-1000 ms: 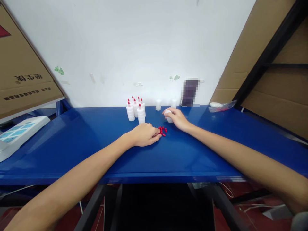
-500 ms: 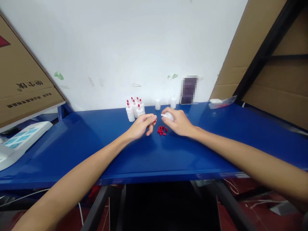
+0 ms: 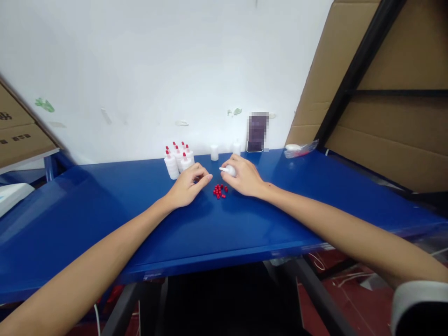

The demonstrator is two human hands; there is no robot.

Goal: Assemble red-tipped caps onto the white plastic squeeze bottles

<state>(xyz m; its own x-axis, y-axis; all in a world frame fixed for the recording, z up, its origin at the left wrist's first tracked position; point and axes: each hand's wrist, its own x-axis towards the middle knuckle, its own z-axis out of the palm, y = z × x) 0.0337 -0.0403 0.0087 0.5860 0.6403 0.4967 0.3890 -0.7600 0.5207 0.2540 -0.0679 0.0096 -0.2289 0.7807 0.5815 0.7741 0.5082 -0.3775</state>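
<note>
My right hand (image 3: 243,176) is wrapped round a white bottle (image 3: 231,171), tipped so its bare nozzle points left. My left hand (image 3: 189,184) is closed, thumb against the curled fingers, left of that nozzle; whatever it may hold is hidden. Between and just below the hands lies a loose pile of small red caps (image 3: 219,191) on the blue table (image 3: 224,224). Behind my left hand stand several white bottles (image 3: 171,167) with red caps on their tips. Two more white containers, a left one (image 3: 214,153) and a right one (image 3: 237,148), stand near the wall.
A dark phone-like device (image 3: 258,133), partly pixelated, leans on the wall (image 3: 157,70). To its right is a clear plastic bag (image 3: 301,150) with something red inside. Cardboard (image 3: 392,140) and a black frame rise at the right; a white device (image 3: 14,196) sits at the left edge.
The view has shifted to the right. My left hand has drawn away from the nozzle, and the red piece at its fingertips no longer shows. My right hand still holds the bottle.
</note>
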